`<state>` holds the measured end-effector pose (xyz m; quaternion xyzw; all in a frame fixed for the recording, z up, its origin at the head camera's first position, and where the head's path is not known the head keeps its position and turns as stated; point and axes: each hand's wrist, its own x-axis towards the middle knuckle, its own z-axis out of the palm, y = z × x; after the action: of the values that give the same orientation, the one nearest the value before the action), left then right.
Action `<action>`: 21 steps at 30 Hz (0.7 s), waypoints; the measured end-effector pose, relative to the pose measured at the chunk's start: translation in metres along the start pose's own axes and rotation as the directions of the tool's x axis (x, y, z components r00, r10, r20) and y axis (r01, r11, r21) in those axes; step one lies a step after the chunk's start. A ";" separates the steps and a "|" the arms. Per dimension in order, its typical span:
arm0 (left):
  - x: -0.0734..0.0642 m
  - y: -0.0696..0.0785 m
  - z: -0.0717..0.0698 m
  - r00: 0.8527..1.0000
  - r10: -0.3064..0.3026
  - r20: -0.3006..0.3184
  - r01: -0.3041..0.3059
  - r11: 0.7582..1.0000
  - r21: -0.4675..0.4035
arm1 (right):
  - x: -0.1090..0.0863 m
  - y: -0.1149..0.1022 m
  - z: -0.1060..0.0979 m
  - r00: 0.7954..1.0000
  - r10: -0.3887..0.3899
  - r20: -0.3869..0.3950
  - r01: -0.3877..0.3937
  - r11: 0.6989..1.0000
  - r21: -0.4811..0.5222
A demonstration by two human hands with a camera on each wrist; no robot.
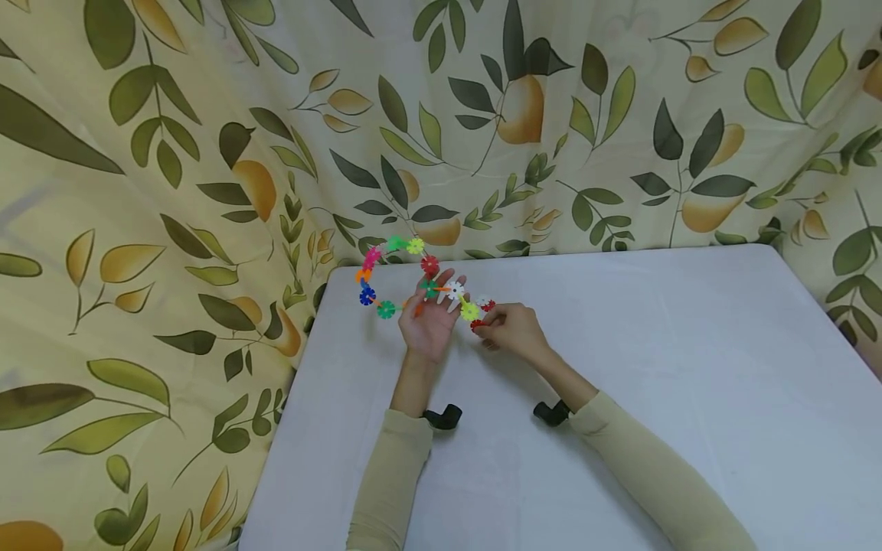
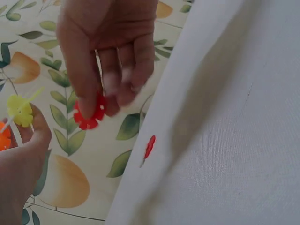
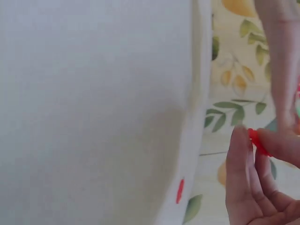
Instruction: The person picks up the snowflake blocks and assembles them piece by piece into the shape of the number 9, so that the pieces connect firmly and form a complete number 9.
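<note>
My left hand, palm up, holds a looped chain of colourful notched plastic discs. Green, blue, pink, yellow and red discs make up the loop, and a short tail with a white disc and a yellow disc runs across the fingers toward the right. Between thumb and fingertips my right hand pinches a single red disc, close beside the yellow end of the tail. In the left wrist view that red disc is apart from the yellow one. Part of the chain is hidden by the left hand.
Another red disc lies on the white-covered table near an edge. A leaf-and-fruit patterned curtain hangs behind the table and along its left side. A black strap piece shows at each wrist.
</note>
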<state>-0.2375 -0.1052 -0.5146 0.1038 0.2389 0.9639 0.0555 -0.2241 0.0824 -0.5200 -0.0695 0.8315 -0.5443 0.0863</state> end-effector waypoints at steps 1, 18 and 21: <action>0.000 0.000 0.000 1.000 0.000 -0.006 -0.001 1.000 -0.014 | -0.003 -0.002 0.000 1.000 0.000 -0.002 0.000 1.000 0.009; -0.002 -0.004 -0.001 0.999 -0.043 0.025 0.045 0.993 -0.108 | -0.031 -0.025 0.005 0.945 -0.245 -0.217 0.275 0.954 0.120; -0.002 -0.006 0.000 0.999 -0.038 0.027 0.041 0.993 -0.109 | -0.032 -0.028 0.006 0.927 -0.274 -0.258 0.311 0.944 0.114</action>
<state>-0.2350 -0.0998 -0.5177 0.1079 0.1867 0.9729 0.0833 -0.1907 0.0732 -0.4944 -0.1203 0.7721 -0.6173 -0.0913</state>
